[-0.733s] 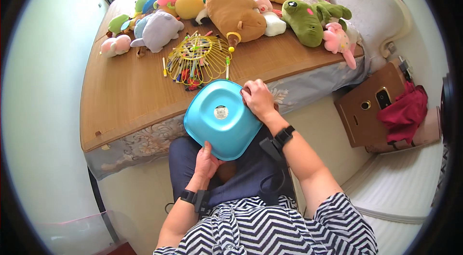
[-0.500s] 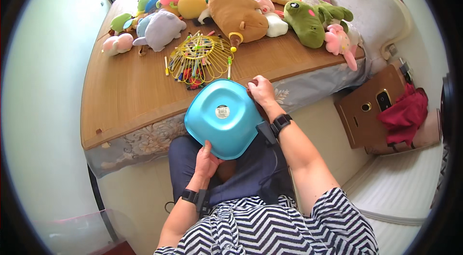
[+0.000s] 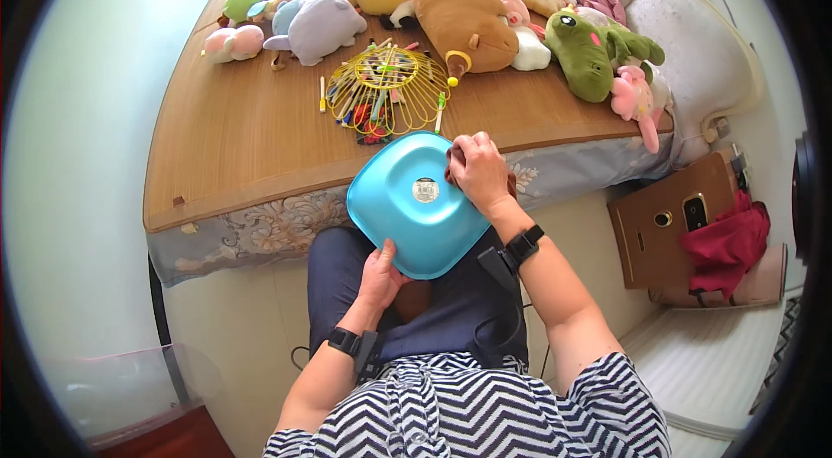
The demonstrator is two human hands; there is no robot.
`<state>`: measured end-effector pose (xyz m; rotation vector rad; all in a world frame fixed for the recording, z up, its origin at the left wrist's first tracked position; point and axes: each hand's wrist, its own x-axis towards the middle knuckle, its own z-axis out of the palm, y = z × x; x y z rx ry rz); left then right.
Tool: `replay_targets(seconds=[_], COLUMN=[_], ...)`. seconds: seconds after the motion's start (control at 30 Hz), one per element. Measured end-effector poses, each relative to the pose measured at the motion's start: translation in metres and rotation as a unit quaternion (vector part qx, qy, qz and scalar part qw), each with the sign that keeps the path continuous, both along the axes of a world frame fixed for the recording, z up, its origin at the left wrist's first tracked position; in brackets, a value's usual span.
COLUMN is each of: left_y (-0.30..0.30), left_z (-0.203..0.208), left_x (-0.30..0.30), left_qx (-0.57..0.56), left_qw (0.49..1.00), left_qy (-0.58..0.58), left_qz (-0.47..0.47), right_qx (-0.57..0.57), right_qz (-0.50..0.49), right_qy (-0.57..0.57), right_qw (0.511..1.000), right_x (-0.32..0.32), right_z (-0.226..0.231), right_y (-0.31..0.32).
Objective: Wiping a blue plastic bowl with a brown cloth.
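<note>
The bed [image 3: 247, 133], topped with brown slatted board, fills the upper part of the view, plush toys crowding its far side. In front of it the person sits in dark blue trousers [image 3: 334, 272]. To the right stands a brown safe [image 3: 637, 237], a crimson cloth [image 3: 724, 246] draped over it. Largest among the toys is a brown capybara plush [image 3: 459, 16]. The turquoise basin [image 3: 394, 211] is held above the lap, just off the bed's near edge, its underside facing up and tilted toward the person. Beyond it, on the board, a yellow wire basket [image 3: 436, 81] shows marker pens [image 3: 387, 68] through its wires. The right hand [image 3: 481, 170] is at the basin's upper right edge, its fingers bunched around a dark brown cloth [image 3: 453, 167] that presses against the turquoise side. The left hand [image 3: 380, 279] grips the lower left rim: the thumb lies along the outer wall, while the other fingers go beneath, mostly hidden. Between the two hands, a round pale label [image 3: 425, 190] sits on the basin's base, clear of all the fingers
</note>
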<state>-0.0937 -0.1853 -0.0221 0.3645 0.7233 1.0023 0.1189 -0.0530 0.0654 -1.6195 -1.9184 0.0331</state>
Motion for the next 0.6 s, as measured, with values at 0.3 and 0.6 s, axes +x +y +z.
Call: replay_targets(seconds=[0.3,0.6], left_y=[-0.002,0.000], left_z=[-0.004,-0.005], left_x=[-0.001,0.000], left_qx=[-0.004,-0.006], left_qw=[1.000,1.000], left_qy=[-0.004,-0.002], left_qz=[0.019,0.011], right_qx=[0.078,0.044], right_qz=[0.161,-0.015], right_qy=[-0.091,-0.122], right_qw=[0.980,0.991], right_x=[-0.085,-0.059], right_z=[0.018,-0.002], right_y=[-0.012,0.044])
